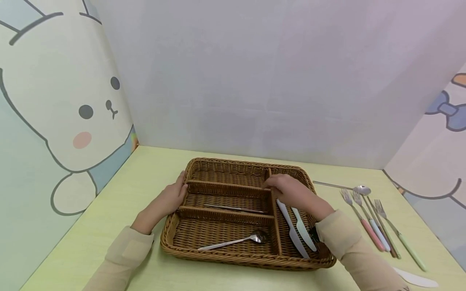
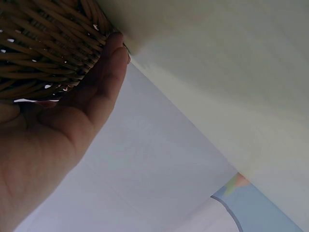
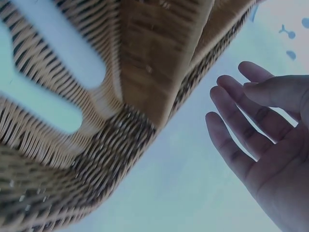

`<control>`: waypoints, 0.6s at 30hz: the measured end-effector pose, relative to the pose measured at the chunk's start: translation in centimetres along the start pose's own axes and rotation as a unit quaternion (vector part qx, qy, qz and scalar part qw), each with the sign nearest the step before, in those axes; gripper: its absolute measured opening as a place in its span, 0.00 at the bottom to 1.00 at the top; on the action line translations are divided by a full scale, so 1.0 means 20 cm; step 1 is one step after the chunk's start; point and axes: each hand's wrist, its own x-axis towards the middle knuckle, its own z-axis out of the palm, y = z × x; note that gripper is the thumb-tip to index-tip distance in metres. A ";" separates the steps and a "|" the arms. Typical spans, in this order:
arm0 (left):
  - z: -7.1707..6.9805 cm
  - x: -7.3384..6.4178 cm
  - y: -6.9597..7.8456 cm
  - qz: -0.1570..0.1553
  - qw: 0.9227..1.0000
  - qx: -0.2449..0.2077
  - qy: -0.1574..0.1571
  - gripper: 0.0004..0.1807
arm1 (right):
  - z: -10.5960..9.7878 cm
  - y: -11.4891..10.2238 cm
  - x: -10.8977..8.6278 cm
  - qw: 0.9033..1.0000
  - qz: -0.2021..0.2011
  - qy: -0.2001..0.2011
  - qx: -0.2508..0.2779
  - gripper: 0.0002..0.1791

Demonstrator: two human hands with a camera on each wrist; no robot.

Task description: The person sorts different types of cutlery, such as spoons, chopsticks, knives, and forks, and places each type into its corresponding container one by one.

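Note:
A brown wicker basket [image 1: 218,264] with compartments sits on the table. My left hand [image 1: 170,198] holds its left end, thumb over the rim and fingers along the outer wall. My right hand [image 1: 291,192] hovers above the divider with nothing in it; its fingers are spread and loosely bent in the right wrist view. Below it in the right compartment lie a knife with a pale grey-blue handle [image 1: 285,214] and a mint-handled knife [image 1: 306,232]. A spoon [image 1: 236,241] rests in the front compartment, and thin metal cutlery [image 1: 233,208] lies in the middle one.
Right of the basket lie several utensils: a pink-handled fork [image 1: 367,226], a blue-handled fork [image 1: 375,226], a green-handled fork [image 1: 404,240] and a spoon [image 1: 362,190]. A white knife [image 1: 416,279] lies near the front right. Walls enclose the table behind and at both sides.

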 end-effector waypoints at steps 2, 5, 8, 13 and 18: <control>0.00 0.00 0.00 0.001 1.000 0.000 0.000 0.32 | -0.01 0.03 -0.02 1.000 0.005 0.010 0.000 0.16; 0.00 0.00 0.00 0.003 1.000 0.000 0.003 0.32 | -0.02 0.08 -0.05 1.000 0.010 0.023 -0.001 0.14; 0.00 0.00 0.00 0.003 1.000 0.002 0.005 0.31 | -0.03 0.14 -0.10 0.999 0.027 0.036 0.000 0.13; 0.00 0.00 0.00 0.005 1.000 0.008 0.003 0.31 | -0.06 0.23 -0.18 0.997 0.043 0.056 -0.003 0.14; 0.00 -0.01 0.00 0.005 1.000 0.008 0.004 0.32 | -0.09 0.33 -0.28 0.995 0.074 0.072 0.001 0.12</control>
